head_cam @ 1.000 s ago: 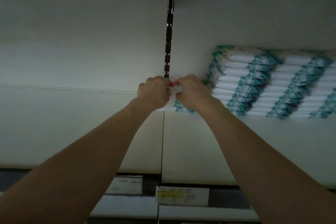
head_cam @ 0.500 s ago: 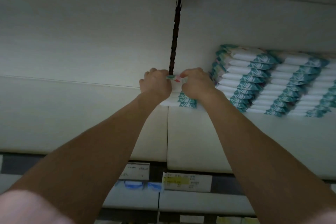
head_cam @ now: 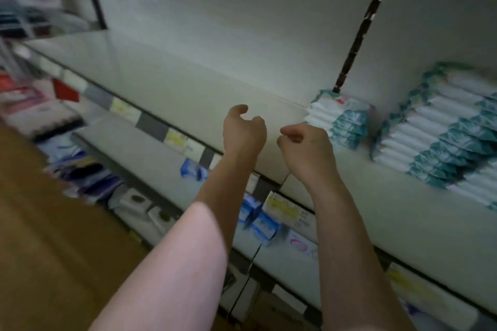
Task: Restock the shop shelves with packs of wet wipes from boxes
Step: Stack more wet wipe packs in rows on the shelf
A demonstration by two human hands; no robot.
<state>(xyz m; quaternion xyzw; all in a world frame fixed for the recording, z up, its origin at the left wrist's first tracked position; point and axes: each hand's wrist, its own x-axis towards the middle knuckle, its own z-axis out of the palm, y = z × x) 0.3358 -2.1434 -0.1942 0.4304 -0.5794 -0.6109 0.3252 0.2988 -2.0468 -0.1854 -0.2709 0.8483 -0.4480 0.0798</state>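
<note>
At the centre of the frame our left hand [head_cam: 243,129] and right hand [head_cam: 306,145] hang side by side in front of the pale, smooth metal shelf board [head_cam: 174,83], both with fingers loosely curled and nothing in them. Just right of them, at the middle right of the frame, the short stack of white-and-teal soft plastic packs of wet wipes [head_cam: 339,118] lies on that board at the foot of the black slotted upright rail [head_cam: 357,35]. Further right, tall rows of the same packs [head_cam: 441,140] rise much higher. We judge the step to be fetching more stock, and no box shows in view, so we have to look for it. The packs look flat, pillowy and slick, with crimped ends, so we would carry a few as one bundle, a hand at each short end. We would lay them square on the short stack with the teal printed ends facing front like the neighbours. Slippery film on film may slide, so we press each layer level before adding another. Below centre, yellow and white paper price labels [head_cam: 282,207] line the shelf edge above small blue packets [head_cam: 259,223].
</note>
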